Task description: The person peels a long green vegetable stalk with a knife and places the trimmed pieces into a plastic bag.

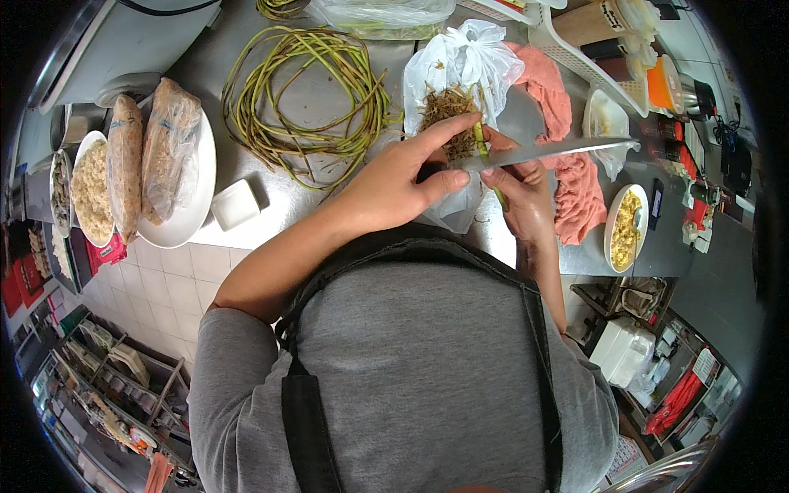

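Observation:
My left hand grips a knife by its dark handle, which it mostly hides. The knife blade points right, crossing in front of my right hand. A short green stem is pinched in my right fingers, against the blade near the handle. Just beyond my hands, a pile of brown peelings lies on a white plastic bag. To the left, a large coil of long green-brown stems rests on the steel table.
At left are a white oval plate bearing wrapped rolls, a bowl of pale crumbly food and a small square dish. At right lie a pink cloth, a plastic basket and a bowl of yellow food.

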Demonstrator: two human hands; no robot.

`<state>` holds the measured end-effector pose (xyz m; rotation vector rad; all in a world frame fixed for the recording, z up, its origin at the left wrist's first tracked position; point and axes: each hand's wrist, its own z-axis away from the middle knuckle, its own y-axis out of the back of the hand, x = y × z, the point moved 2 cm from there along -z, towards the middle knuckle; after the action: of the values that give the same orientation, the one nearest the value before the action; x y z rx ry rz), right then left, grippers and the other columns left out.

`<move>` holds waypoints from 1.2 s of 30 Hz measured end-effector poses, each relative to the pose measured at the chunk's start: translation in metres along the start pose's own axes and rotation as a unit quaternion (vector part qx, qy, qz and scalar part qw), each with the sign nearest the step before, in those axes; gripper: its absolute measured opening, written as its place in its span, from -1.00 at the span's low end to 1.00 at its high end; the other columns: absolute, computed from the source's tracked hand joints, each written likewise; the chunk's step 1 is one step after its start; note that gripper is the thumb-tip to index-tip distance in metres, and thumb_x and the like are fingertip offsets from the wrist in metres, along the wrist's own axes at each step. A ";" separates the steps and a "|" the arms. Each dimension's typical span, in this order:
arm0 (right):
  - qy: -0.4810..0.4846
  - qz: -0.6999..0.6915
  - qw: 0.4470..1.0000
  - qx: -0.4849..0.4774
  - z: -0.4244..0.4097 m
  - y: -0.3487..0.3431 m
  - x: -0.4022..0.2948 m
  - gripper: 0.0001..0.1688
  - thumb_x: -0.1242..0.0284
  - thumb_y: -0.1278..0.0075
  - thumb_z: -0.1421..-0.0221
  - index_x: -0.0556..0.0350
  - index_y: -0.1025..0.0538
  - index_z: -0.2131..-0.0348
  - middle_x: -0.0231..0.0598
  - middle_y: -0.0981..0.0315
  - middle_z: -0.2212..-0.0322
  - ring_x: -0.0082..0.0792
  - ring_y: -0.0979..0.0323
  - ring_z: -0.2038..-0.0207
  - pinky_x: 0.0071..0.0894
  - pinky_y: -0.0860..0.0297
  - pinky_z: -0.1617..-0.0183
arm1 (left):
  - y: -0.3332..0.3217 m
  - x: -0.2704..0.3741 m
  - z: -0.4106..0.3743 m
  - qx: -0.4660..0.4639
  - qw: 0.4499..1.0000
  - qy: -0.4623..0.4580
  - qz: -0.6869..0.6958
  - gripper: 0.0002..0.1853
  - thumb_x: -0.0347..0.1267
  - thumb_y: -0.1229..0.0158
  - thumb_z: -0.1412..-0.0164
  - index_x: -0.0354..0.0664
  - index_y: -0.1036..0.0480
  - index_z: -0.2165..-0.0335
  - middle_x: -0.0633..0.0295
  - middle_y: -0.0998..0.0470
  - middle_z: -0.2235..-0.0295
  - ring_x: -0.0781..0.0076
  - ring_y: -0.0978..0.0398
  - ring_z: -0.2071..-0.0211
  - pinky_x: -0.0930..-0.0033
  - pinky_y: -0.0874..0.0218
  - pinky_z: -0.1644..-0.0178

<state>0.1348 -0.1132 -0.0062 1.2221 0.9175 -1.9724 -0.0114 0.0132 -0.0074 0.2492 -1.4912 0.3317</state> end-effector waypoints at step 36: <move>0.002 0.005 1.000 0.020 0.006 0.003 0.009 -0.46 0.70 -0.13 0.02 0.14 -0.47 -0.02 -0.50 -0.35 0.45 -0.68 -0.27 0.37 -0.69 -0.22 0.27 | 0.012 0.006 -0.005 0.024 0.999 -0.036 -0.028 -0.56 -0.38 -0.07 -0.24 -0.25 -0.32 -0.08 0.19 -0.52 0.14 0.54 -0.41 0.19 0.48 -0.23 0.06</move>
<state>0.1311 -0.1209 -0.0137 1.2505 0.8773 -1.9898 -0.0105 0.0263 -0.0020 0.3441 -1.5448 0.3172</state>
